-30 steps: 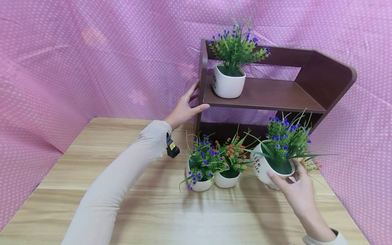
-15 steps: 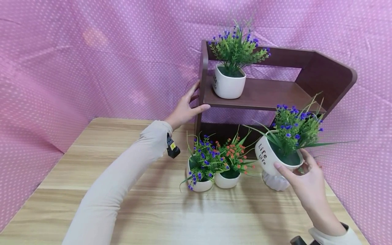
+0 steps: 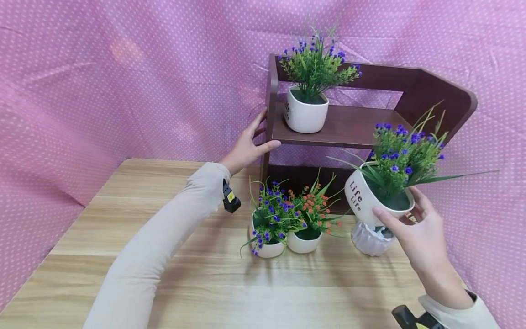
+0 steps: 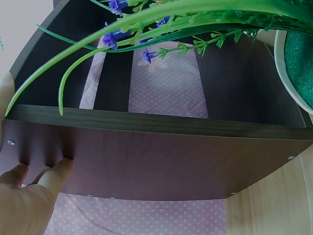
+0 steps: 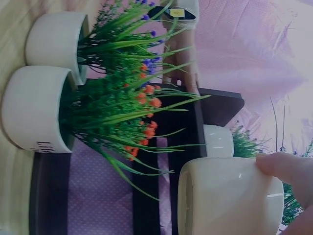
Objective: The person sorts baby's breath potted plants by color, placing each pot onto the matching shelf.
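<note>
"While the shelf (image 3: 361, 122) serves as landmark, what is largest around it?" asks the first observer.

"Pink dotted cloth (image 3: 144, 91), behind it and to both sides," answers the second. "Next, wood-grain table (image 3: 197, 283), beneath and in front. Then the dark brown shelf itself."

"Plants?"

"On the shelf's upper board, left end: purple-flowered plant (image 3: 314, 84), upright in a white pot. In front of the shelf's right end, held clear of the table: tilted pot (image 3: 365, 198), white, lettered 'Life Life', purple flowers. On the table before the shelf's left half: low purple plant (image 3: 271, 217); just beside it, orange-flowered plant (image 3: 310, 214)."

"Hands?"

"Right hand (image 3: 425, 242), before the shelf's right end: grips the tilted pot, thumb on its near side at the rim, fingertips hidden behind. Left hand (image 3: 244, 148), at the shelf's left panel: fingers extended and spread, tips touching the outer face, thumb at the front edge."

"Smaller?"

"Fluted pot (image 3: 371, 241), on the table before the shelf's right end, partly hidden by the tilted pot; contact between them cannot be told. Smallest: black wrist camera (image 3: 231, 198), left cuff, near the shelf's left panel."
</note>
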`<state>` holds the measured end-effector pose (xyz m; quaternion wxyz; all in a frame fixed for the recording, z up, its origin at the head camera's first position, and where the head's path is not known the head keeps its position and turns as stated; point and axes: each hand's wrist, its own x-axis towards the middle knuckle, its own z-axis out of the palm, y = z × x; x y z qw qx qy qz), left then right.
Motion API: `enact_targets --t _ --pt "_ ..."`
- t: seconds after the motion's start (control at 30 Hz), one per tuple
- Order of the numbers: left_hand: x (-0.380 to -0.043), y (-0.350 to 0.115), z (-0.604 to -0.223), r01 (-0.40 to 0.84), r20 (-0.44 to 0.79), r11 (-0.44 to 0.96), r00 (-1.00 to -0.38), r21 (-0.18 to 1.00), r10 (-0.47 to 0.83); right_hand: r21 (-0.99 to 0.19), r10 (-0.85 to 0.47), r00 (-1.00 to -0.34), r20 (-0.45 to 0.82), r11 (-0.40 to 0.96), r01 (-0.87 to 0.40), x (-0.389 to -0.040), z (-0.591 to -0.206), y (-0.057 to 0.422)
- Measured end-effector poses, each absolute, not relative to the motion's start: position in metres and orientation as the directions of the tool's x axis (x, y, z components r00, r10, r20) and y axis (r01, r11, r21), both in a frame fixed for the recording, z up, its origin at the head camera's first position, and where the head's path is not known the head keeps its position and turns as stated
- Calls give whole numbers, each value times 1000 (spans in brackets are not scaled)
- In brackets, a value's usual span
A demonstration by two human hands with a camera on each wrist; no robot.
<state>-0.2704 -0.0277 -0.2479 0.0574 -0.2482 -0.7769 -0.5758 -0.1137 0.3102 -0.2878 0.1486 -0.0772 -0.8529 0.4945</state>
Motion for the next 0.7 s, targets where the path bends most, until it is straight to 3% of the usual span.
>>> enact_targets --t 0.37,0.6,0.7 --pt "-297 -29 -270 479 405 230 -862 847 304 -915 274 -936 222 391 -103 -122 -264 307" --pt "-296 -29 -270 475 400 233 -865 849 304 -963 265 -929 258 145 -226 -134 -250 304" --pt "-296 -29 -270 469 395 227 -866 853 306 -960 278 -921 271 148 -238 -143 -244 305"
